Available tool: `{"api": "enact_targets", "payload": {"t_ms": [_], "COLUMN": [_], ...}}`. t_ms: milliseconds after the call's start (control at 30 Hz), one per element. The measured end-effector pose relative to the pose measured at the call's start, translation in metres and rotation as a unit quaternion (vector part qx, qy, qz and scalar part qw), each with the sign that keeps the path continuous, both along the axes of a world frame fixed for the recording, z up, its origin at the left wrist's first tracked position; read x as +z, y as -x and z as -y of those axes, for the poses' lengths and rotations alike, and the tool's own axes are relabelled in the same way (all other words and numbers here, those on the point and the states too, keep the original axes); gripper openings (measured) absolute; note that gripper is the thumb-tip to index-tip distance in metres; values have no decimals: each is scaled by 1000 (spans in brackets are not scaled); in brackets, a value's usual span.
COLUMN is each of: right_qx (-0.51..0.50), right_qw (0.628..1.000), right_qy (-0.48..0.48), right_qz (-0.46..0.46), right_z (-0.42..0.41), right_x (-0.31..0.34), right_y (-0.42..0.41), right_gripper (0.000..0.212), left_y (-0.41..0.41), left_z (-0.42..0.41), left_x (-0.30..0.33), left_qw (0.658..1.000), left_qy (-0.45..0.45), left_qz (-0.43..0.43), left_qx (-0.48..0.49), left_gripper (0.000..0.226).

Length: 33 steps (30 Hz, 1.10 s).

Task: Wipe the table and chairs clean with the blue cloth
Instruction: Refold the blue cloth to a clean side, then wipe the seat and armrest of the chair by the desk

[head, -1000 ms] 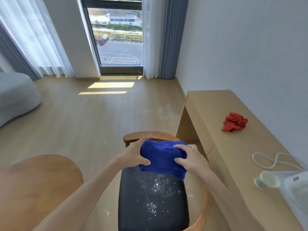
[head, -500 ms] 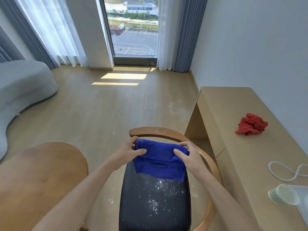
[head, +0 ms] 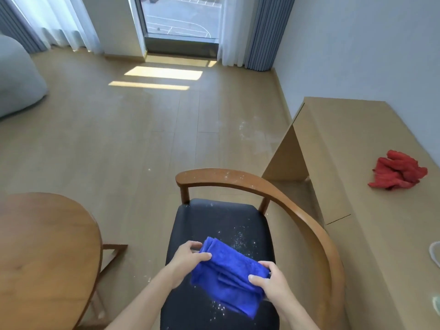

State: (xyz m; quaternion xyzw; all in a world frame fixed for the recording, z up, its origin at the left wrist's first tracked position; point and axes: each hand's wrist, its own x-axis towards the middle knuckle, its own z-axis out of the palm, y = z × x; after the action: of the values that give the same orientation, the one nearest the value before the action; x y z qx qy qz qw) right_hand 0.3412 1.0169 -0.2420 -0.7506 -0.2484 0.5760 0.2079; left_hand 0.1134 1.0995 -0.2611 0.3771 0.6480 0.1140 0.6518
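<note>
You hold the blue cloth (head: pixel 228 275) in both hands over the near half of the chair (head: pixel 221 234) seat. Your left hand (head: pixel 188 260) pinches the cloth's far-left end, thumb on top, fingers curled beneath. Your right hand (head: pixel 269 282) grips its near-right end, fingers wrapped over the folded layers. The cloth is bunched into several loose folds, its lower edge hanging toward the seat; whether it touches the seat cannot be told. White specks (head: pixel 240 239) lie on the dark seat just beyond the cloth, more near the seat's front edge, and a few dot the wooden backrest rail (head: pixel 238 179). Judgement: the cloth is light, soft and limp, with a plush nap that should catch dust; it will sag wherever unsupported, so take it as a flat folded pad under one palm and not by its ends. Seat wiping looks unfinished. To the chair's left stands the round worktop (head: pixel 45 246). To its right runs a long pale worktop (head: pixel 357 163), with a red cloth (head: pixel 397 173) lying on it, well apart from the chair.
</note>
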Motion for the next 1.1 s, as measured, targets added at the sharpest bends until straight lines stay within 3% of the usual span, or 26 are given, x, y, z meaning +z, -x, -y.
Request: {"api": "enact_targets", "payload": {"t_ms": [133, 333, 533, 667, 733, 833, 967, 1100], "right_qx": [-56, -104, -154, -16, 70, 204, 344, 327], "right_qw": [998, 994, 987, 990, 971, 921, 814, 793], "right_qy": [11, -15, -44, 2, -33, -118, -170, -158], "right_qz": [6, 10, 18, 138, 227, 311, 436, 490], "right_z": [-8, -35, -71, -86, -93, -110, -136, -152], "right_x": [-47, -107, -149, -187, -200, -218, -254, -280], "right_y": [1, -10, -21, -25, -26, -19, 0, 15], "right_gripper": [46, 27, 23, 39, 47, 58, 72, 76], "left_y": [-18, -53, -81, -64, -49, -24, 3, 18], "left_z": [-18, -71, -138, -144, -135, -119, -102, -86], "left_x": [-44, -91, -117, -142, -160, -190, -225, -247], "left_qw": [999, 995, 990, 982, 976, 954, 894, 847], "left_qy": [4, -51, -126, -137, -144, -173, -211, -238], "left_qz": [-27, -77, -37, -123, -166, -232, -340, -410], "left_qx": [28, 28, 53, 38, 1, -74, -202, -241], "left_gripper": [38, 31, 34, 31, 32, 37, 51, 56]}}
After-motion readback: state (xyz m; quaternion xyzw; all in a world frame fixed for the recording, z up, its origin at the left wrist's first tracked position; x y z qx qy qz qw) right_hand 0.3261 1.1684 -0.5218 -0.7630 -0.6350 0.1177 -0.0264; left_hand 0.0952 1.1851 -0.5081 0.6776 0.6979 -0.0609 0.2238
